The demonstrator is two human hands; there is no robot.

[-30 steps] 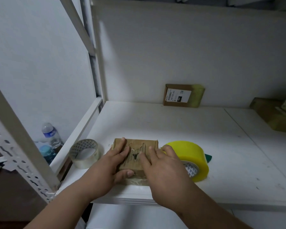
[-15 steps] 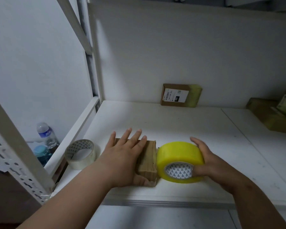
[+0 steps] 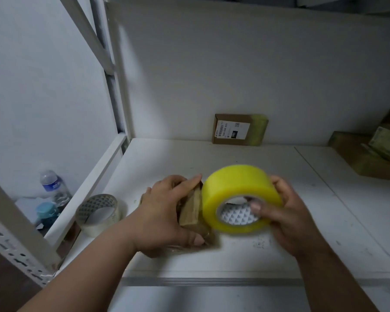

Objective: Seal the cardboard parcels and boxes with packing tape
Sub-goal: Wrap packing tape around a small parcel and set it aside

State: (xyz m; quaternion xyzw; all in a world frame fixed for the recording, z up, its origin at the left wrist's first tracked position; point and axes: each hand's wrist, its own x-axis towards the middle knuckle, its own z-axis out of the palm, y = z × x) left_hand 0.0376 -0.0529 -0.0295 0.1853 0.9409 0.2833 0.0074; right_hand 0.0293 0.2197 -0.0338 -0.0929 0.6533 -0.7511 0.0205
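1. The left hand [image 3: 167, 212] has its fingers curled around the small box [image 3: 190, 210], thumb near the front edge.
2. The right hand [image 3: 286, 212] holds the yellow tape [image 3: 239, 194]. Its thumb is in the hole and its fingers wrap the far side.
3. Half a second ago the left hand lay flat on the box. Now it grips the box and tips it up on its side.
4. The tape sat on the tabletop [image 3: 324, 221] before. Now it is lifted and touches the box's side.
5. I think the next strip is about to go on, so this box is not sealed all round yet.
6. An old tape roll [image 3: 98, 213] sits to the left. A labelled parcel [image 3: 239, 129] leans on the back wall, well apart.
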